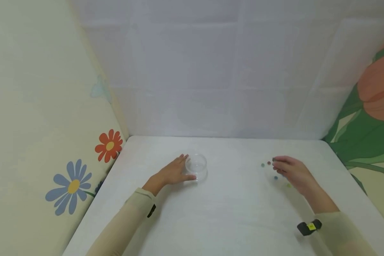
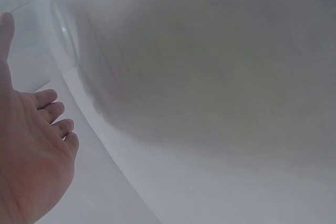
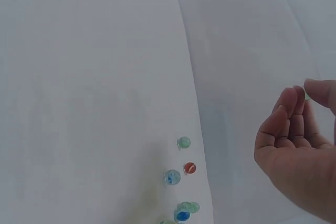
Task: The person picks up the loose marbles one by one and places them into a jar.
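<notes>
A clear round container (image 1: 198, 167) stands on the white table, left of the middle in the head view. My left hand (image 1: 174, 172) holds it from the left, thumb at the near side and fingers along the far side. In the left wrist view the see-through container (image 2: 64, 32) shows only in part, beyond the fingers. Over to the right, my right hand (image 1: 291, 172) pinches a small greenish marble (image 3: 307, 97) between thumb and fingertips, raised above the table. Beneath it lie loose marbles, among them a green one (image 3: 184, 142), a red one (image 3: 190, 168) and a light blue one (image 3: 172, 177).
More marbles, one of them dark blue (image 3: 182, 215), lie close together at the bottom of the right wrist view. A white cloth backdrop (image 1: 211, 71) rises behind the table (image 1: 211, 220). Walls painted with flowers (image 1: 73, 186) flank both sides.
</notes>
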`<state>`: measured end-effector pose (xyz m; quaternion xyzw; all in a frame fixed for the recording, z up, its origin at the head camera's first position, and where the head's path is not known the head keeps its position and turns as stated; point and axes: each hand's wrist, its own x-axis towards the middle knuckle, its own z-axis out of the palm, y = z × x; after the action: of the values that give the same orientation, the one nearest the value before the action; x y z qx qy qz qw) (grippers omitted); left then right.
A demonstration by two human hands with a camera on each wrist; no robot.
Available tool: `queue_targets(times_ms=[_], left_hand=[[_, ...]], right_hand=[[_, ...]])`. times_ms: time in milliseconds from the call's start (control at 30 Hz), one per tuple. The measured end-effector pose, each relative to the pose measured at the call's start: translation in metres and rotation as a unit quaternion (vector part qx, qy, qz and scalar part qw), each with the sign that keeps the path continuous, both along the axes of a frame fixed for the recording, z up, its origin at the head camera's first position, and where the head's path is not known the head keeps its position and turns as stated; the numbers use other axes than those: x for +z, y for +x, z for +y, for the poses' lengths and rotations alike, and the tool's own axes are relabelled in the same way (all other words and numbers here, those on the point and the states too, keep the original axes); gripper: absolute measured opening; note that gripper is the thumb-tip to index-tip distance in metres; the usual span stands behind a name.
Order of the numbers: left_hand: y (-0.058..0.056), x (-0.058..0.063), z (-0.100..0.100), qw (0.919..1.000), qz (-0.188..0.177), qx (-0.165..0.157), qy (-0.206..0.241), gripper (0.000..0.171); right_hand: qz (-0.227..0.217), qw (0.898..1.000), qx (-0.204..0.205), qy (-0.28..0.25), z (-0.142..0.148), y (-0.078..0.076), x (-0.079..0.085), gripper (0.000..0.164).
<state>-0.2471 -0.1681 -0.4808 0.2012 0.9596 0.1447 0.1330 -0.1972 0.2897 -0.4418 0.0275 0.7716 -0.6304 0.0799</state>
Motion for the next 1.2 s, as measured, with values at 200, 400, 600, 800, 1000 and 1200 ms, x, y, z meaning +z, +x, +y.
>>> queue_targets(times_ms=[200, 400, 600, 800, 1000, 1200], left_hand=[[-0.001, -0.002, -0.002, 1.0, 0.001, 0.0, -0.002, 0.113], [-0.001, -0.003, -0.003, 1.0, 0.001, -0.002, -0.001, 0.112], [-0.003, -0.002, -0.002, 1.0, 0.006, -0.005, -0.003, 0.112], [-0.003, -0.001, -0.002, 1.0, 0.006, -0.002, 0.003, 0.112], [-0.003, -0.002, -0.002, 1.0, 0.004, -0.002, 0.006, 0.111], [-0.002, -0.004, -0.002, 1.0, 0.003, -0.001, 0.003, 0.112]], right_hand=[[0.008, 1.0, 0.01, -0.001, -0.013, -0.003, 0.001, 0.054], [0.009, 0.999, 0.026, -0.028, -0.026, -0.005, 0.002, 0.051], [0.008, 0.999, 0.032, -0.022, -0.038, -0.007, 0.006, 0.053], [0.024, 0.998, 0.052, -0.034, -0.047, -0.01, 0.005, 0.047], [0.02, 0.997, 0.053, -0.054, -0.055, -0.012, 0.003, 0.042], [0.019, 0.996, 0.059, -0.07, -0.061, -0.011, 0.005, 0.039]])
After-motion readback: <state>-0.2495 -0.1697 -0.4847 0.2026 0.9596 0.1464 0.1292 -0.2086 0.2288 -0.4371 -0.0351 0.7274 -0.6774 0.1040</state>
